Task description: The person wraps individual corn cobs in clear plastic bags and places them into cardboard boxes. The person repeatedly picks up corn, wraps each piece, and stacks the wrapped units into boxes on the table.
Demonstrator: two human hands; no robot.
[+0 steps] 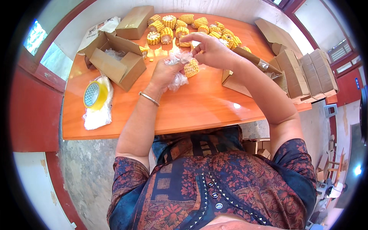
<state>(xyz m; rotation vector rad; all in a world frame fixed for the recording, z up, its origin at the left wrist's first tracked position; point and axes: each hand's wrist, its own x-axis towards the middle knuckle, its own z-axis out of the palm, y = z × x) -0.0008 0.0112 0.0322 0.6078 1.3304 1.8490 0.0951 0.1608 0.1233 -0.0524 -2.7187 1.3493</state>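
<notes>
My left hand (pixel 165 73) is closed round a crumpled clear plastic bag (pixel 181 57), which bunches above and below the fingers. Just beside it shows a cut piece of yellow corn cob (pixel 191 69); whether it is inside the bag I cannot tell. My right hand (pixel 214 51) hovers close to the bag's right side, index finger stretched out and apart from the thumb, with nothing visible in it. Many more cut corn cobs (pixel 167 35) lie at the table's far side, some standing with their pale cut ends up.
An open cardboard box (pixel 109 65) with clear plastic in it stands left, a closed box (pixel 135 22) behind it. A yellow tape roll (pixel 96 94) rests on white plastic bags (pixel 97 119). At right are another open box (pixel 237 82) and upright cartons (pixel 293 73). The orange table (pixel 184 111) ends near my body.
</notes>
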